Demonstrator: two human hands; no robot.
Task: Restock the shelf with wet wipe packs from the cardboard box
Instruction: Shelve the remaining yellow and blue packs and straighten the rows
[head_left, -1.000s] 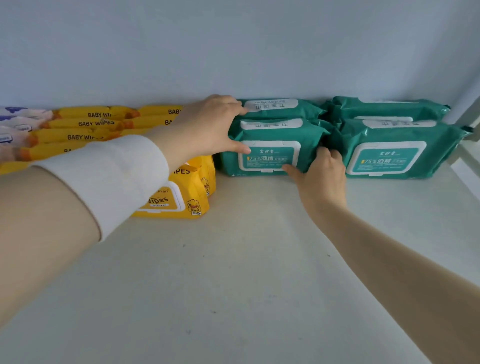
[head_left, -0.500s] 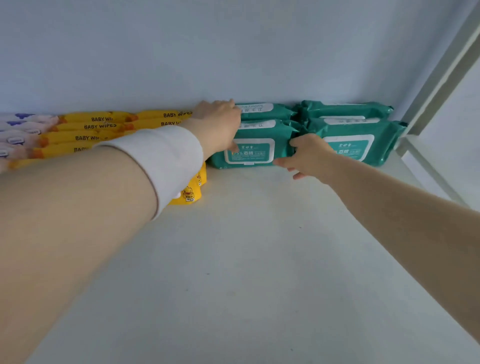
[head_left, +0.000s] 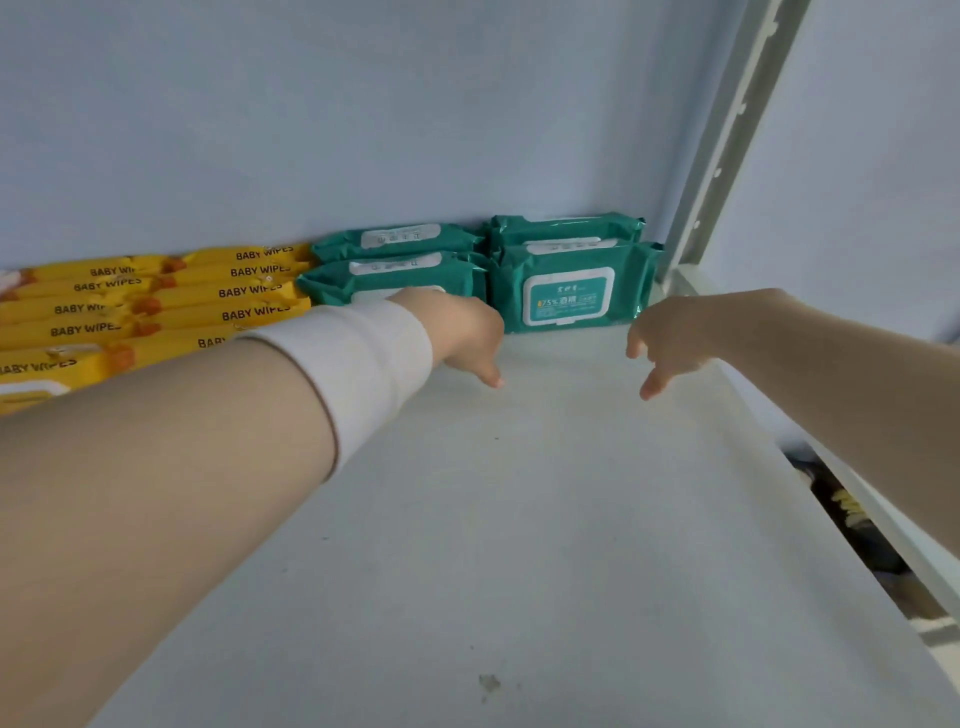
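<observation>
Teal wet wipe packs (head_left: 571, 283) standing on edge at back of white shelf (head_left: 519, 519), against pale blue back wall (head_left: 363, 104) — two rows side by side, two packs deep, right row close to the perforated metal upright (head_left: 727, 135). Front right pack showing white lid label, "75%" legible. Front left teal pack (head_left: 384, 283) partly hidden behind left hand (head_left: 462, 332). Yellow baby wipes packs (head_left: 156, 301) lined up on edge to the left, just beside the teal ones, "BABY WIPES" on top edges. Left hand low over shelf in front of teal packs, fingers loose and pointing down, holding nothing; white wrist band (head_left: 363, 374) on forearm. Right hand (head_left: 670, 338) apart from the packs, fingers slack and spread — empty. Cardboard box out of frame. Dark clutter visible below shelf's right edge, too blurred to identify.
</observation>
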